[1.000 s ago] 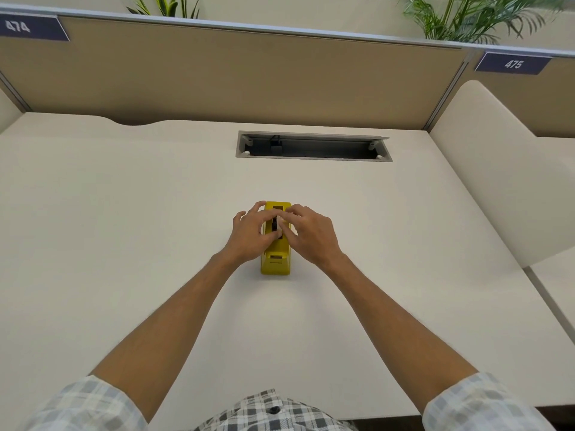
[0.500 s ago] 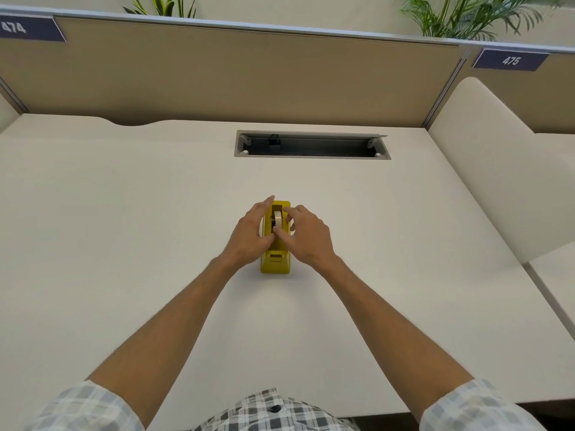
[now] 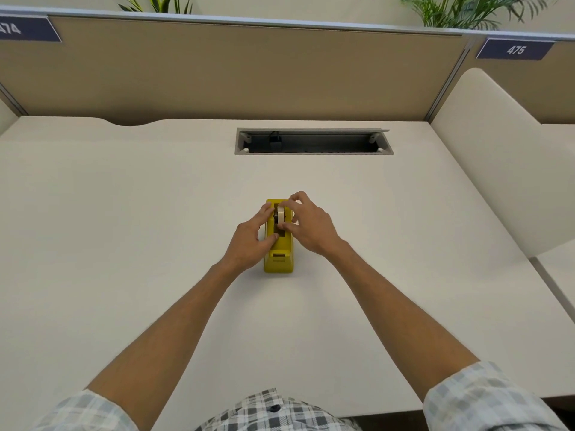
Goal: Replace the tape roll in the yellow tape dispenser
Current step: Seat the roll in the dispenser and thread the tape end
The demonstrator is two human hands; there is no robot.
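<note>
Yellow plastic, the tape dispenser (image 3: 279, 256) stands mid-desk (image 3: 124, 213), likely weighted and steady. The left hand (image 3: 249, 241) grips its left flank; the right hand (image 3: 306, 223) pinches the tape roll (image 3: 280, 214), light and rigid, by its rim above the cradle.

Single head cam, riding on my head, looking forward and down over my desk (image 3: 124, 244). Wide-angle, sitting well above the work, facing the partition (image 3: 249, 73). No second view overlapping.
</note>
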